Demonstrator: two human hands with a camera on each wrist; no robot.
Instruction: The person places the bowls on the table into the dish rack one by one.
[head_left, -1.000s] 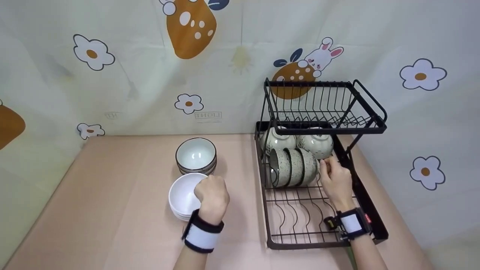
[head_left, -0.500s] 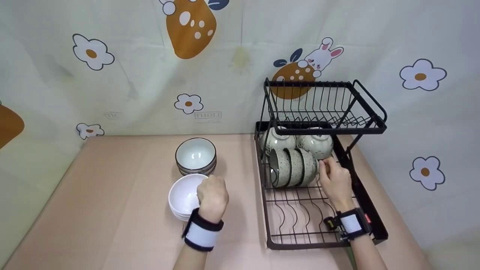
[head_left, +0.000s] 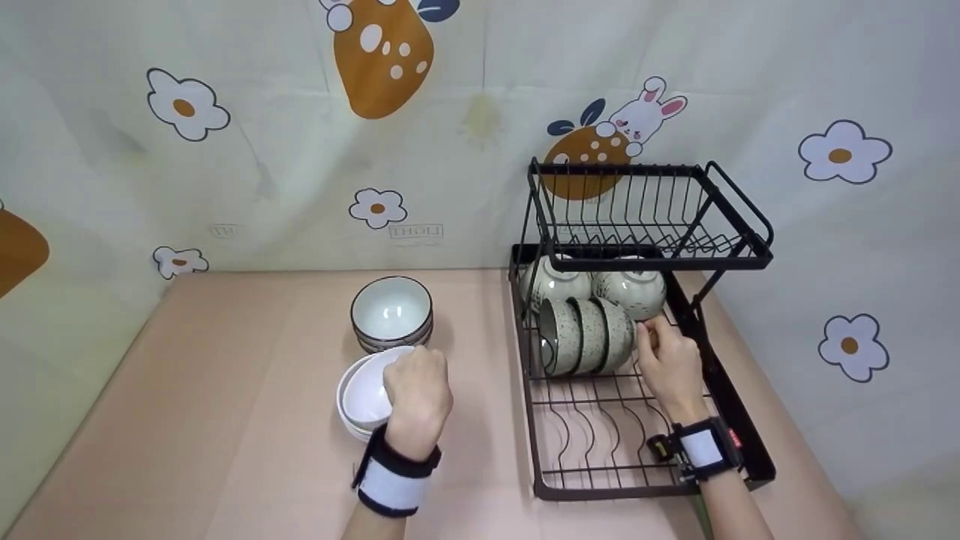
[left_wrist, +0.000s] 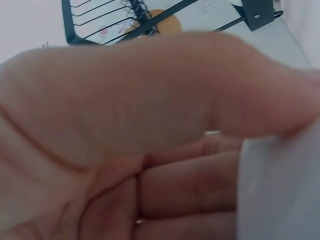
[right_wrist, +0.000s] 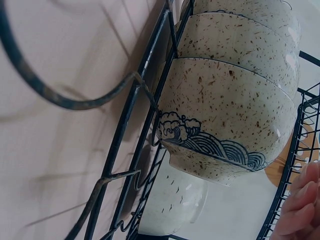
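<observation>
My left hand (head_left: 418, 394) grips the right side of a white bowl (head_left: 366, 390), which tilts over the white bowls (head_left: 351, 424) stacked beneath it. Up close in the left wrist view, the bowl's pale wall (left_wrist: 282, 195) lies between thumb and curled fingers. My right hand (head_left: 673, 371) stays loosely curled in the rack, fingertips right at the base of the nearest speckled bowl (head_left: 619, 337). Several such bowls stand on edge in a row, with a blue wave pattern on the end one (right_wrist: 225, 115). In the right wrist view its fingers (right_wrist: 300, 207) show apart from that bowl.
A black two-tier dish rack (head_left: 589, 493) stands on the right, its upper basket (head_left: 660, 264) overhanging the back. Two upturned bowls, a left one (head_left: 562, 285) and a right one (head_left: 637, 292), sit beneath. Dark-rimmed bowls (head_left: 391, 311) form a stack behind the white ones.
The top white bowl has tilted up out of line with its stack, and my left hand has shifted slightly left with it. My right hand has hardly moved.
</observation>
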